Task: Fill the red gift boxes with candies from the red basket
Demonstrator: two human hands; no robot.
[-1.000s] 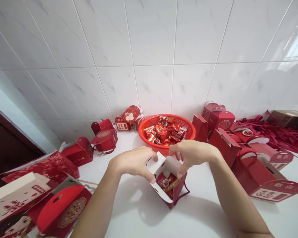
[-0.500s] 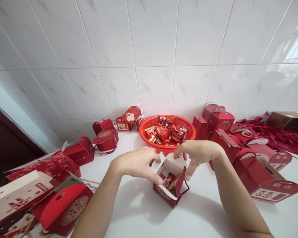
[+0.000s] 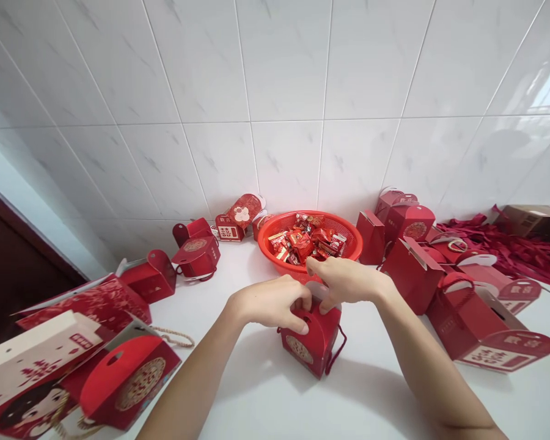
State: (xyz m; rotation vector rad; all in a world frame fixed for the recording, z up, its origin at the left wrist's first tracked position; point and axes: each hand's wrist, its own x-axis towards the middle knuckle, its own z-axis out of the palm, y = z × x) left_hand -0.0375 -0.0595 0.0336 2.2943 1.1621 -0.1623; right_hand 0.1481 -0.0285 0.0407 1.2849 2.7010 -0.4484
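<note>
A small red gift box [image 3: 300, 349] with a round gold pattern and a dark red cord stands on the white table in front of me. My left hand [image 3: 271, 305] is closed on its front flap, thumb on the outer face near the slot. From the right, my right hand [image 3: 351, 282] holds the top of the box, its thumb pressing the side flap. The flaps cover the inside, so the contents are hidden. Just behind the hands sits a red plastic basket [image 3: 266, 247] holding several wrapped candies [image 3: 302, 244].
Red gift boxes [image 3: 197, 256] stand at the left, with larger bags [image 3: 32, 373] nearer me. More boxes [image 3: 476, 330] crowd the right, beside dark red ribbons [image 3: 495, 244] and a cardboard box [image 3: 536, 220]. A tiled wall [image 3: 284, 165] closes off the back.
The gift box's flaps have folded inward and up, covering the candies that showed inside. Both hands have drawn closer together over its top.
</note>
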